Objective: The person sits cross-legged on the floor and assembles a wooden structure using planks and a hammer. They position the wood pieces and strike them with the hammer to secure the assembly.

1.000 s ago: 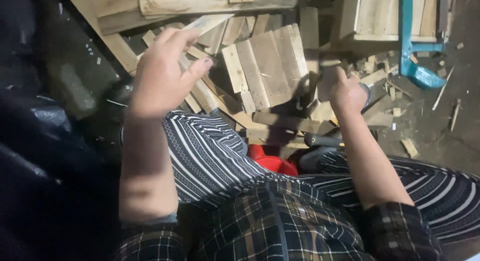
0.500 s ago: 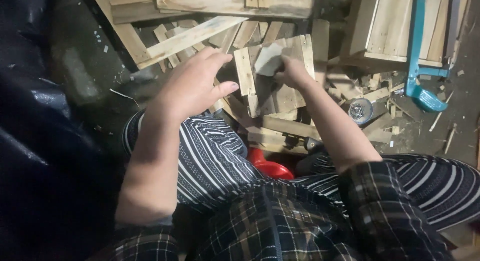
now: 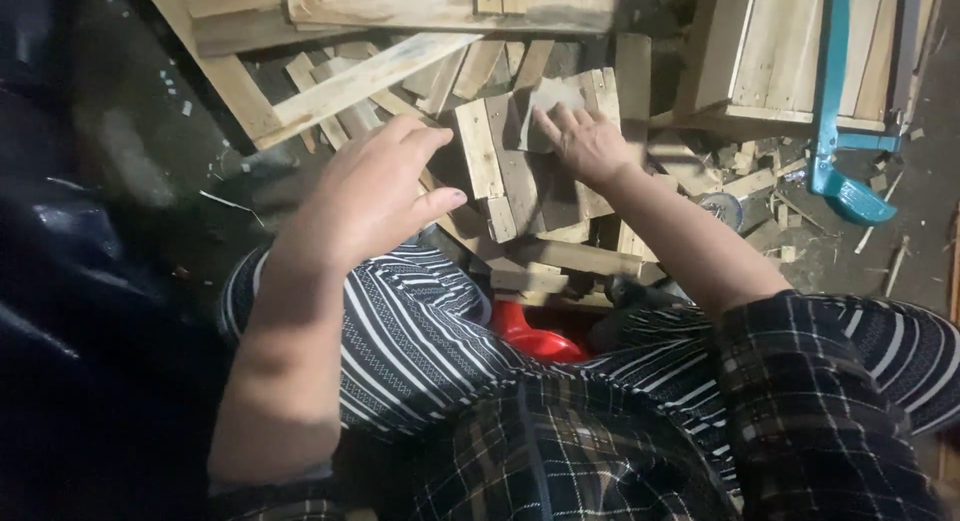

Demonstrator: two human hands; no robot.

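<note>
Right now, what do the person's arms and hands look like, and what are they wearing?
Both hands are bare, with no gloves or rings that I can see. The left hand has short nails. The right hand leads back along a bare forearm to a dark plaid sleeve pushed up near the elbow. The left forearm is bare.

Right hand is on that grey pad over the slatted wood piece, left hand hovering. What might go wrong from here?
1. The slatted wood piece lies on a loose heap of offcuts, so it may rock or slip under the right hand pressing the grey pad.
2. Rough slat edges near the bare left hand suggest splinters.
3. The pile sits close above the striped knees; shifted pieces could slide onto them.
</note>
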